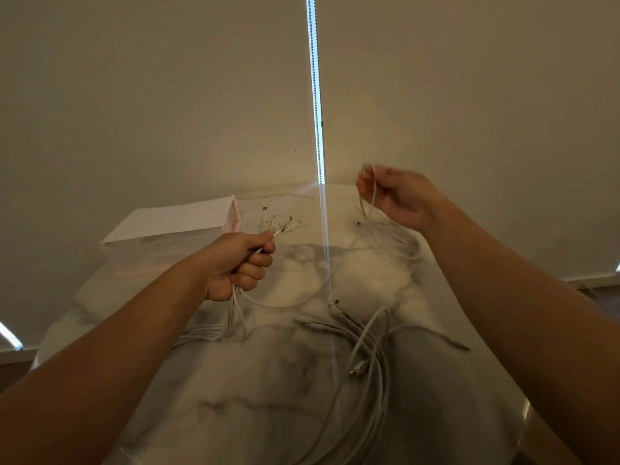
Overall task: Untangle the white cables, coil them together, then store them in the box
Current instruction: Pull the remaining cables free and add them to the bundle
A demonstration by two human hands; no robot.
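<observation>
The left grip is clenched round a bunch of white cables just below their plugs, which fan out above the fist. The right grip pinches a raised loop of one strand. The rest trail over the tabletop, near the box. It is probably best to hold the plugs level and draw each strand free before coiling. The loop is blurred, and strands run off the near edge, so any knots there cannot be judged.

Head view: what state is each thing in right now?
Left hand: grips a bundle of cable ends.
Right hand: raised, pinches a cable loop.
Cables: uncoiled, partly held, the rest loose on the table.
Box: on the table; whether open, cannot tell.
</observation>
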